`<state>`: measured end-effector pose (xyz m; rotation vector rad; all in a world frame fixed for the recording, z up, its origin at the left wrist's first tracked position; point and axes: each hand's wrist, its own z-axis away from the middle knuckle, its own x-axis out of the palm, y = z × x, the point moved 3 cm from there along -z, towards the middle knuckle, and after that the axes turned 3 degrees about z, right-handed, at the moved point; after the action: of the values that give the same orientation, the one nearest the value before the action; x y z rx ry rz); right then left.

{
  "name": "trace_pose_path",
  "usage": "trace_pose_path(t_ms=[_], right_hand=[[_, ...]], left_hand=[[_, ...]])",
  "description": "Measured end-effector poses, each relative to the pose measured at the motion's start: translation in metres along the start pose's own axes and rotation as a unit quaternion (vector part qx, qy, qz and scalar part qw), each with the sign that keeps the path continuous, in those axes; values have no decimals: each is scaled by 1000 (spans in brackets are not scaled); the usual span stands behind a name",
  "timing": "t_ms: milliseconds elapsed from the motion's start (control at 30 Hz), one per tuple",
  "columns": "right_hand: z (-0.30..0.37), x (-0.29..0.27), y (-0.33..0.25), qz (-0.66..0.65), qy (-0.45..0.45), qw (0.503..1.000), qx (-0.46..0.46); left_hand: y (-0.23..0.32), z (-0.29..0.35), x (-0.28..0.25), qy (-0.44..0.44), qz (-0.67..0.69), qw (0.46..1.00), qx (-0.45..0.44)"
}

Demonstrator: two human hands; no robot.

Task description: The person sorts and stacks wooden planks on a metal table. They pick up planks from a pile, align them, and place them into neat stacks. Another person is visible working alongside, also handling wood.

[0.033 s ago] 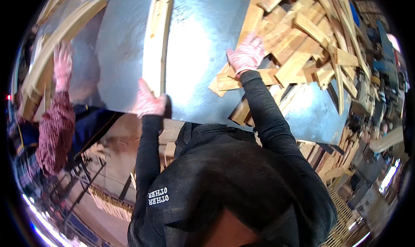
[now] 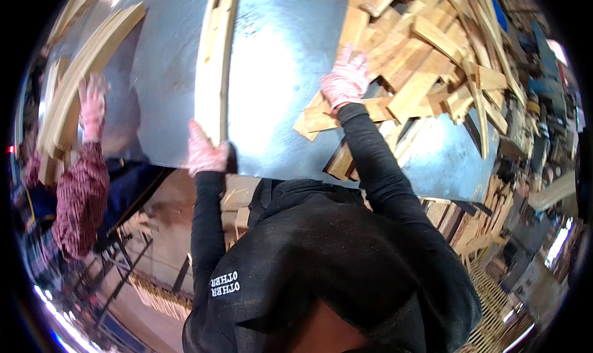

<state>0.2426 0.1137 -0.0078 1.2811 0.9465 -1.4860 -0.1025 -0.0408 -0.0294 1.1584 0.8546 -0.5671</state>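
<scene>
Long pale wooden strips [image 2: 215, 62] lie side by side on a grey metal tabletop [image 2: 167, 75], pointing away from me. My left hand [image 2: 206, 152], in a pinkish glove, is closed around their near end, fingers along the left side and thumb at the right. To the right, my gloved right hand [image 2: 344, 84] rests at the left edge of a heap of short wooden boards [image 2: 420, 50]. Its fingers are stretched out over a board and grip nothing that I can see. A crossing board [image 2: 377, 109] lies just beside that wrist.
At the left, another person's gloved hand [image 2: 92, 102] is beside stacked long wooden pieces [image 2: 92, 53]. The table's near edge runs in front of my body. Thin slats [image 2: 491, 50] lean along the heap's right side. More wood pieces [image 2: 488, 220] lie below the table's right end.
The view has shifted slightly, and most things appear a little farther left. My right hand has moved slightly left against the heap. My left hand stays at the strips' near end.
</scene>
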Motion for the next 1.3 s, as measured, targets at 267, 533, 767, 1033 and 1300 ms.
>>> trace_pose_path(t_ms=[267,533,767,1033,1300], right_hand=[[116,-76,45,-594,-247,748,-162],[45,-107,249,-250,258,925,-125],[-126,-142,426,153,217,931,-251],[-125,-124,425,199,80,924,-318],[-136,-81,466,270,35,908,-318]], left_hand=[[114,14,33,-158,461,872,50],[245,23,84,-493,691,509,-141],[183,43,-2,-408,511,746,-127],[274,63,45,-237,815,499,-174],[210,10,124,-134,572,772,-245]])
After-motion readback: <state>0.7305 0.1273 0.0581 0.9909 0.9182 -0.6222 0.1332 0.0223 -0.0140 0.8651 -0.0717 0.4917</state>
